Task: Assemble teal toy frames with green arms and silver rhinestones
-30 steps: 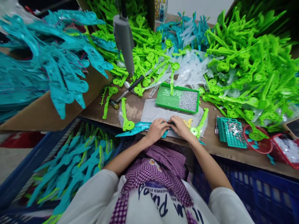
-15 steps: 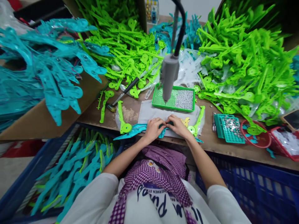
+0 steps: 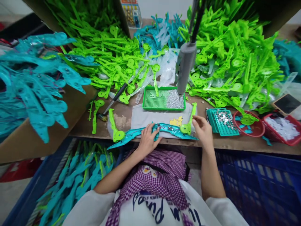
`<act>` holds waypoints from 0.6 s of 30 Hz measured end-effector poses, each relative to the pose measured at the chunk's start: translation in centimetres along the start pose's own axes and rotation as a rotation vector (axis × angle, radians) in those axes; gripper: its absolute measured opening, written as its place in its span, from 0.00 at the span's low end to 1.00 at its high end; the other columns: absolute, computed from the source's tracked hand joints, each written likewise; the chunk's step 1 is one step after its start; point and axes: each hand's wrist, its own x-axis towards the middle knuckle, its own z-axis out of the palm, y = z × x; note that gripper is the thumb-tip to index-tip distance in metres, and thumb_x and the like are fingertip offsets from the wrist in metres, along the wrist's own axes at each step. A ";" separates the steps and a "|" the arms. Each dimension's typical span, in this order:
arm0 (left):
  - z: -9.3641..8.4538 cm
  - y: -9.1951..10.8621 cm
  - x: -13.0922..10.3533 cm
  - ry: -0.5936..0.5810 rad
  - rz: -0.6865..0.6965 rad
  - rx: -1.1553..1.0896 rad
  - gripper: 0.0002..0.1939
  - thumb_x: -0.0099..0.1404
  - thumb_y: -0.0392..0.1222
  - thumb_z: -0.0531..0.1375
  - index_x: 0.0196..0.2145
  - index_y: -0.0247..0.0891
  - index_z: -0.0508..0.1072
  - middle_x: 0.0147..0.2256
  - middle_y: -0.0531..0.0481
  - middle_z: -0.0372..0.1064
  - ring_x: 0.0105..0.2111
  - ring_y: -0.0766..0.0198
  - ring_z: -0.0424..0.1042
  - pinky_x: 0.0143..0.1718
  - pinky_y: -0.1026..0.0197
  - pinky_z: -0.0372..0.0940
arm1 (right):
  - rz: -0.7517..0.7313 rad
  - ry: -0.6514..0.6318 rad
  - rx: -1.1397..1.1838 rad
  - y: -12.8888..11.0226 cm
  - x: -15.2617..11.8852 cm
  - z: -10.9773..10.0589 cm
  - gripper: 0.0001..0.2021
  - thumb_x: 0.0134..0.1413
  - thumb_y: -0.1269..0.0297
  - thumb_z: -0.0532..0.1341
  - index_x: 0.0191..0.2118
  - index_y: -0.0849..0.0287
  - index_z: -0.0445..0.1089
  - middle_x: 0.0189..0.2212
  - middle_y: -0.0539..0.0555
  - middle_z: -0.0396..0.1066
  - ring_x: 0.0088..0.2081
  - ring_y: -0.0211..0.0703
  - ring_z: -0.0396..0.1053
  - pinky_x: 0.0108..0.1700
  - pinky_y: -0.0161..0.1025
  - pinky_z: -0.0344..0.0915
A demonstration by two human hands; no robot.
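A teal bow-shaped plastic shell lies along the front of the table, its hollow inside facing up with small metal parts and wiring near the middle. My left hand rests over its centre, thumb and fingers around the grip part. A green plastic arm sits at the shell's left end, and another green arm at the right. Just beyond that right arm is my right hand, raised off the shell with loosely bent fingers and nothing visible in them. Under the shell lies a grey cloth with a yellow cartoon print.
A grey electric screwdriver hangs over a green tray of screws. Right: a teal tray of silvery discs and red baskets. Left: a hammer. Heaped green parts stand behind; blue crates below.
My right hand has left the shell's middle and moved right, past its end. My left hand stays at the centre. The view has shifted, and a green part now lies over the screw tray.
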 end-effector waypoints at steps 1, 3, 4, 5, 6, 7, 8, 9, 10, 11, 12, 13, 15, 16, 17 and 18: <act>0.2 -0.3 0.0 0.023 -0.004 -0.033 0.19 0.64 0.45 0.61 0.51 0.38 0.72 0.58 0.36 0.59 0.59 0.47 0.57 0.55 0.45 0.57 | 0.080 0.040 -0.019 1.3 -0.5 -1.1 0.22 0.54 0.48 0.59 0.48 0.60 0.71 0.45 0.61 0.74 0.43 0.48 0.73 0.46 0.46 0.69; 0.4 -0.8 0.2 0.054 -0.013 -0.095 0.16 0.63 0.43 0.61 0.49 0.39 0.74 0.56 0.39 0.62 0.57 0.49 0.60 0.55 0.46 0.58 | 0.206 0.023 -0.086 3.5 -1.7 -2.6 0.25 0.53 0.45 0.58 0.48 0.61 0.71 0.42 0.62 0.76 0.38 0.48 0.74 0.40 0.45 0.71; 0.4 -0.9 0.3 0.067 -0.017 -0.119 0.15 0.63 0.43 0.61 0.48 0.40 0.75 0.54 0.40 0.63 0.56 0.50 0.61 0.55 0.46 0.58 | 0.251 -0.020 -0.116 4.3 -2.1 -3.0 0.26 0.54 0.44 0.57 0.48 0.62 0.71 0.39 0.62 0.76 0.35 0.48 0.74 0.37 0.44 0.71; 0.4 -1.1 0.4 0.076 -0.020 -0.134 0.15 0.62 0.43 0.61 0.47 0.40 0.75 0.54 0.41 0.63 0.55 0.50 0.62 0.56 0.45 0.58 | 0.287 -0.073 -0.132 4.8 -2.5 -3.1 0.26 0.54 0.44 0.56 0.48 0.61 0.71 0.37 0.61 0.77 0.31 0.46 0.74 0.34 0.42 0.70; 0.5 -1.1 0.6 0.083 -0.020 -0.140 0.15 0.62 0.43 0.61 0.46 0.40 0.75 0.53 0.41 0.64 0.55 0.50 0.62 0.56 0.45 0.59 | 0.318 -0.128 -0.130 5.1 -2.6 -3.2 0.26 0.55 0.44 0.55 0.48 0.61 0.71 0.35 0.59 0.77 0.28 0.45 0.73 0.31 0.41 0.70; 0.5 -1.1 0.7 0.087 -0.017 -0.139 0.15 0.62 0.43 0.61 0.46 0.39 0.76 0.53 0.41 0.64 0.54 0.50 0.63 0.56 0.45 0.59 | 0.346 -0.178 -0.109 5.1 -2.7 -3.2 0.25 0.55 0.44 0.54 0.46 0.60 0.72 0.34 0.58 0.77 0.26 0.43 0.73 0.29 0.39 0.69; 0.5 -1.0 0.8 0.094 -0.013 -0.133 0.15 0.63 0.43 0.60 0.46 0.40 0.76 0.53 0.40 0.64 0.54 0.50 0.63 0.56 0.44 0.59 | 0.364 -0.223 -0.076 4.9 -2.6 -3.2 0.24 0.56 0.44 0.53 0.44 0.59 0.72 0.32 0.57 0.77 0.24 0.41 0.72 0.27 0.37 0.68; 0.6 -1.0 0.9 0.099 -0.011 -0.125 0.15 0.63 0.43 0.60 0.47 0.40 0.75 0.53 0.40 0.64 0.54 0.50 0.63 0.55 0.44 0.59 | 0.372 -0.264 -0.044 4.5 -2.4 -3.3 0.24 0.56 0.43 0.53 0.41 0.59 0.73 0.31 0.56 0.77 0.22 0.40 0.71 0.25 0.36 0.66; 0.7 -0.9 0.9 0.105 -0.009 -0.117 0.15 0.64 0.43 0.59 0.47 0.40 0.75 0.54 0.40 0.64 0.55 0.50 0.63 0.56 0.44 0.59 | 0.366 -0.296 -0.024 4.2 -2.3 -3.4 0.23 0.56 0.43 0.52 0.39 0.59 0.73 0.31 0.55 0.76 0.21 0.39 0.70 0.24 0.35 0.65; 0.7 -0.8 1.0 0.111 -0.008 -0.111 0.15 0.64 0.43 0.59 0.48 0.40 0.75 0.54 0.40 0.64 0.55 0.50 0.63 0.56 0.43 0.59 | 0.350 -0.309 -0.018 3.9 -2.2 -3.5 0.23 0.56 0.43 0.53 0.37 0.59 0.72 0.30 0.54 0.76 0.21 0.38 0.69 0.23 0.34 0.65; 0.8 -0.7 0.9 0.116 -0.011 -0.108 0.15 0.65 0.43 0.59 0.49 0.41 0.75 0.54 0.40 0.64 0.55 0.50 0.63 0.56 0.43 0.59 | 0.334 -0.292 -0.019 3.7 -2.1 -3.6 0.23 0.55 0.43 0.54 0.38 0.58 0.72 0.30 0.54 0.75 0.20 0.37 0.69 0.22 0.33 0.64; 0.8 -0.6 0.9 0.120 -0.017 -0.106 0.15 0.65 0.43 0.58 0.49 0.41 0.74 0.54 0.40 0.65 0.55 0.50 0.63 0.56 0.43 0.59 | 0.326 -0.256 -0.016 3.5 -2.2 -3.6 0.22 0.55 0.42 0.55 0.39 0.58 0.71 0.30 0.53 0.75 0.20 0.37 0.68 0.22 0.33 0.64; 0.9 -0.5 0.9 0.126 -0.025 -0.102 0.15 0.65 0.43 0.58 0.49 0.42 0.74 0.53 0.41 0.66 0.55 0.51 0.64 0.56 0.43 0.59 | 0.354 -0.177 0.050 3.4 -2.6 -3.4 0.23 0.54 0.42 0.56 0.41 0.58 0.70 0.30 0.53 0.74 0.21 0.36 0.69 0.20 0.32 0.63; 0.9 -0.5 0.9 0.129 -0.027 -0.100 0.15 0.65 0.43 0.58 0.49 0.42 0.74 0.53 0.41 0.66 0.55 0.51 0.64 0.56 0.43 0.59 | 0.388 -0.163 0.125 3.3 -2.9 -3.1 0.24 0.54 0.41 0.56 0.41 0.58 0.70 0.30 0.54 0.74 0.21 0.36 0.69 0.20 0.32 0.63; 0.8 -0.4 1.0 0.131 -0.024 -0.096 0.15 0.65 0.43 0.58 0.49 0.42 0.74 0.53 0.41 0.66 0.54 0.51 0.64 0.56 0.43 0.59 | 0.437 -0.179 0.223 3.2 -3.1 -2.8 0.24 0.54 0.41 0.55 0.41 0.59 0.69 0.31 0.54 0.74 0.22 0.36 0.70 0.19 0.31 0.64; 0.8 -0.4 1.0 0.134 -0.019 -0.091 0.15 0.65 0.43 0.58 0.49 0.41 0.74 0.53 0.41 0.67 0.54 0.51 0.64 0.56 0.44 0.59 | 0.494 -0.216 0.330 3.1 -3.2 -2.4 0.24 0.54 0.41 0.55 0.40 0.59 0.69 0.32 0.55 0.74 0.22 0.35 0.71 0.19 0.31 0.64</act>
